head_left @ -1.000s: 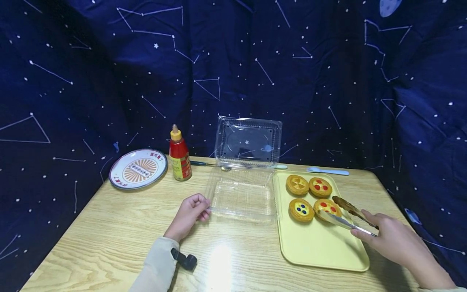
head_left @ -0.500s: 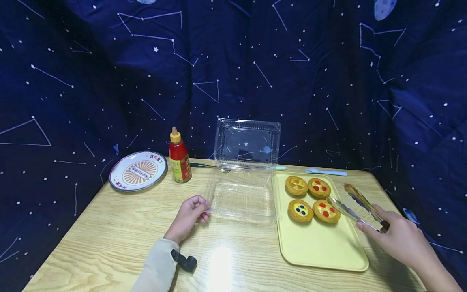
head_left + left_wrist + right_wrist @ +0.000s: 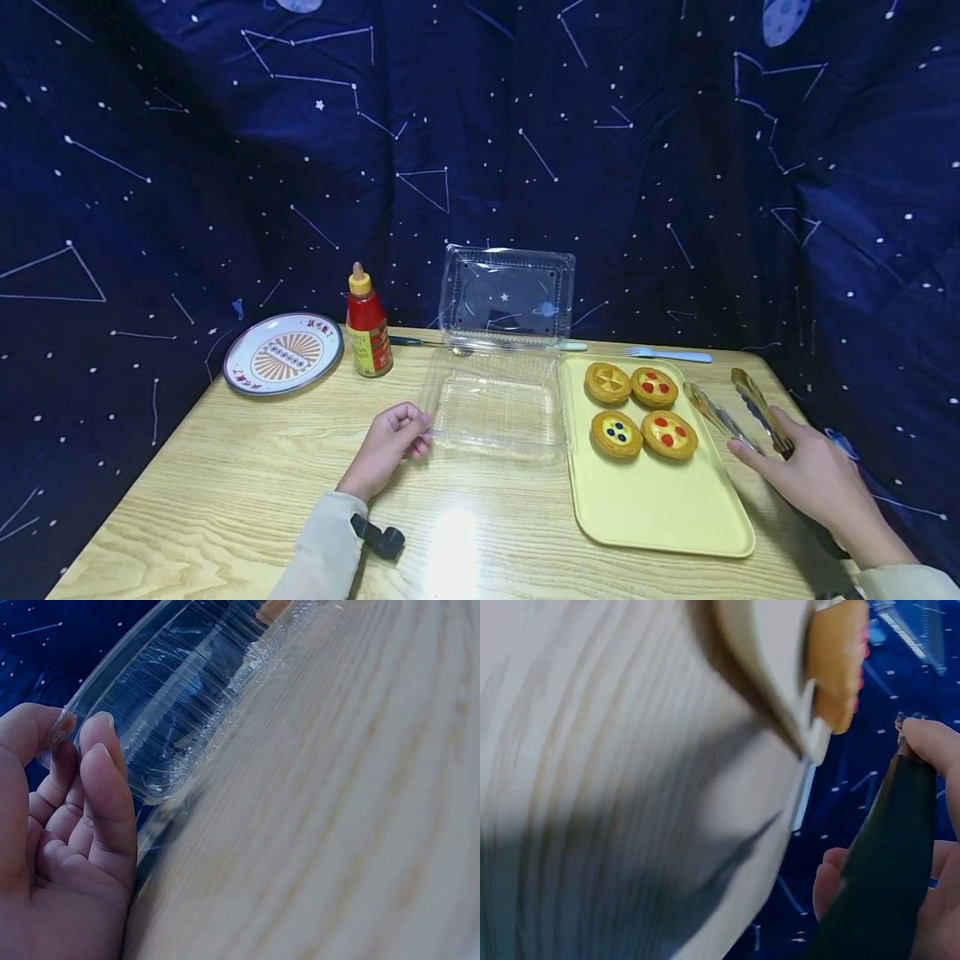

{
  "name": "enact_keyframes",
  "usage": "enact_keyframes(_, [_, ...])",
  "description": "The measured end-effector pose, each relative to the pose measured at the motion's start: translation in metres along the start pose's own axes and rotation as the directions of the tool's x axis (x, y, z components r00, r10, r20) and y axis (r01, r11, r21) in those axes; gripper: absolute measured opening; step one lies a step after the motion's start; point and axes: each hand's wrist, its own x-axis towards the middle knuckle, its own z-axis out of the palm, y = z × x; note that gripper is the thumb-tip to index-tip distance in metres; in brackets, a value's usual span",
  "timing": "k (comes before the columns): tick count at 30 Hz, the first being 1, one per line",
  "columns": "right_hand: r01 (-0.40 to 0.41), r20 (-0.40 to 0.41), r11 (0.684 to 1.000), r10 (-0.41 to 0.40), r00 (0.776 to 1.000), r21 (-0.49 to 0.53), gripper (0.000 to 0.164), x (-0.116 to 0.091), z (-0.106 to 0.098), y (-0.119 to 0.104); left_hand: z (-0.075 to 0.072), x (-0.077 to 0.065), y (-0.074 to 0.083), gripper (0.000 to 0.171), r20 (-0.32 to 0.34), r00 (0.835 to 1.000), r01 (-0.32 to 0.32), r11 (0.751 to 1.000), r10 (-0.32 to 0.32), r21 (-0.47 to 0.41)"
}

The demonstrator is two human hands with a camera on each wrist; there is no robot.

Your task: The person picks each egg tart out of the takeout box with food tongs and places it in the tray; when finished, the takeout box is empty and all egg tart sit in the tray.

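Observation:
My left hand [image 3: 386,446] pinches the near left corner of a clear plastic clamshell box [image 3: 495,408]. Its lid [image 3: 510,296] stands raised at the back; the left wrist view has thumb and fingertips at the box's rim [image 3: 187,697]. Metal tongs [image 3: 759,408] are gripped in my right hand [image 3: 813,475], arms spread apart with nothing between their tips, over the tray's right edge. On the yellow tray [image 3: 660,508] sit several egg tarts: two with red dots [image 3: 670,435], one with blue dots [image 3: 617,434], one with pale wedges [image 3: 607,383].
Back left, a patterned plate [image 3: 283,354] lies beside an upright red sauce bottle [image 3: 367,329] with a yellow cap. A dark-handled utensil [image 3: 408,340] lies behind the box. A light blue fork [image 3: 671,355] lies behind the tray. A starry dark curtain [image 3: 480,125] hangs behind the table.
The tongs have moved right and back, away from the near red-dotted tart, which stays on the tray. The left hand keeps its hold on the box.

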Motion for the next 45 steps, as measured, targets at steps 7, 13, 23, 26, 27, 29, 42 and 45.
enact_keyframes(7, [-0.024,0.005,0.998,0.024,1.0,-0.051,0.102,0.012,0.006,0.017,-0.001,-0.001,0.0,0.02,0.004,1.0,-0.007,1.0,0.007,-0.006])
enact_keyframes(13, [-0.055,0.026,0.997,0.057,0.998,-0.058,0.103,0.019,0.01,0.026,-0.001,-0.001,0.001,0.02,0.0,1.0,-0.006,1.0,0.006,-0.006])
enact_keyframes(23, [-0.095,0.122,0.993,0.104,0.987,-0.076,0.106,0.028,0.021,0.04,0.001,-0.002,0.002,0.021,-0.004,1.0,0.007,1.0,-0.007,-0.001])
enact_keyframes(26, [-0.102,0.137,0.992,0.112,0.984,-0.078,0.107,0.029,0.022,0.041,0.001,-0.002,0.002,0.02,-0.004,1.0,0.006,1.0,-0.006,-0.001])
enact_keyframes(27, [-0.1,0.141,0.992,0.111,0.984,-0.08,0.107,0.03,0.023,0.041,0.001,-0.002,0.002,0.02,-0.004,1.0,0.005,1.0,-0.005,-0.002])
enact_keyframes(29, [-0.091,0.149,0.992,0.102,0.984,-0.082,0.106,0.031,0.022,0.041,0.001,-0.002,0.002,0.019,-0.006,1.0,0.004,1.0,-0.004,-0.007])
enact_keyframes(42, [-0.065,0.195,0.991,0.086,0.977,-0.115,0.106,0.037,0.024,0.045,0.004,-0.003,0.005,0.017,-0.022,1.0,0.02,1.0,-0.021,-0.023])
enact_keyframes(45, [-0.063,0.199,0.992,0.084,0.976,-0.112,0.108,0.036,0.027,0.048,0.002,0.0,0.005,0.018,-0.013,0.999,0.039,0.999,-0.039,-0.028])
